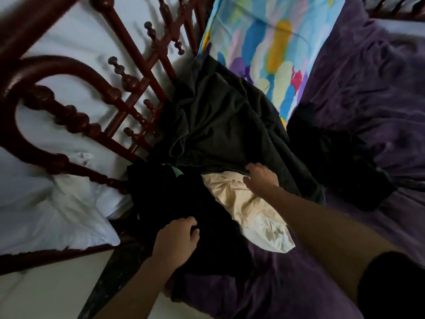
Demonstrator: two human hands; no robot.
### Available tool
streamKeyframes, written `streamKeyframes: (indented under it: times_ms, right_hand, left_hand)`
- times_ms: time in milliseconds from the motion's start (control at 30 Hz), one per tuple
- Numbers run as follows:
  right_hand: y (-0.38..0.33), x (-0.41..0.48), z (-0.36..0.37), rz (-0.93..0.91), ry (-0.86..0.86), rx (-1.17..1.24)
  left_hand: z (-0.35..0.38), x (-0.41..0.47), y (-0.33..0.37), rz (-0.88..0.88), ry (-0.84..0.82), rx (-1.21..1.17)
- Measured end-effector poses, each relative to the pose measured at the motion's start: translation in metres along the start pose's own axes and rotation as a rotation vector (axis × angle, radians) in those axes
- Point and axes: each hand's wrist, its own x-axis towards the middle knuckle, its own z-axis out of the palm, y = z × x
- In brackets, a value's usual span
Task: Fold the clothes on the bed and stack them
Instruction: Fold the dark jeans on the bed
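At the far left a rumpled white pillow point(53, 217) lies against the dark red turned-wood bed frame point(69, 122). The frame's arched rail and spindles run diagonally from the lower left up to the top centre, closing off that side of the clothes. Below the pillow a strip of pale floor point(46, 293) shows in the bottom-left corner, past the edge of the bed.

The clothes are heaped on the wrinkled purple bedspread point(379, 77), hard against the frame. Nearest the spindles lies a crumpled black garment point(174, 199), with its lower part reaching the edge of the bed. The left hand point(177, 240) sits on it, fingers curled into the fabric and gripping it.

Just right of it a cream crumpled cloth point(243, 203) is partly tucked under a broad dark grey garment point(230, 120). That garment spreads upward and overlaps the lower corner of a multicoloured patterned pillow point(264, 42). The right hand point(261, 178) holds the dark grey garment at its lower hem, fingers curled over the edge, thumb beside the cream crumpled cloth.

Further right a second black garment point(333, 153) lies touching the grey one. Beyond it the purple bedspread runs on to the right edge of view, and more of it shows in the foreground between the two forearms.
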Motion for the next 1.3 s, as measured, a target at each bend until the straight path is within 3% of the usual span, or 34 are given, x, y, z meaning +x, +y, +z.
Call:
streamKeyframes:
  times_ms: [133, 233, 333, 467, 567, 700, 767, 833, 933, 1100, 1300]
  right_hand:
    - [-0.017, 0.039, 0.013, 0.007, 0.015, 0.002]
    - [-0.015, 0.046, 0.003, 0.125, 0.086, 0.288]
    - [-0.012, 0.031, -0.022, 0.128, 0.144, 0.495]
    - [-0.016, -0.002, -0.068, 0.048, 0.186, 0.723]
    - [-0.027, -0.04, -0.104, -0.025, 0.207, 0.877]
    - [-0.04, -0.106, -0.141, -0.1, 0.185, 0.965]
    - [-0.043, -0.139, -0.159, -0.149, 0.155, 0.875]
    - [-0.047, -0.169, -0.173, -0.172, 0.179, 0.559]
    - [-0.06, -0.207, -0.185, -0.154, 0.398, 0.103]
    - [-0.1, -0.257, -0.224, -0.116, 0.805, -0.103]
    - [-0.148, -0.329, -0.299, -0.194, 1.122, -0.038]
  left_hand:
    - [-0.008, 0.032, -0.014, -0.053, 0.008, 0.002]
    - [-0.016, 0.051, -0.013, -0.045, -0.01, 0.001]
    - [-0.031, 0.072, -0.002, 0.012, -0.004, 0.009]
    - [-0.056, 0.096, 0.024, 0.142, 0.216, 0.128]
    - [-0.076, 0.111, 0.044, 0.176, 0.238, 0.156]
    - [-0.097, 0.112, 0.056, 0.276, 0.129, -0.101]
    - [-0.113, 0.098, 0.056, 0.366, 0.048, -0.203]
    - [-0.137, 0.082, 0.054, 0.479, 0.108, -0.204]
    - [-0.188, 0.048, 0.056, 0.627, 0.254, -0.125]
    - [-0.275, -0.02, 0.063, 0.877, 0.523, 0.04]
    - [-0.35, -0.083, 0.073, 1.074, 0.897, 0.126]
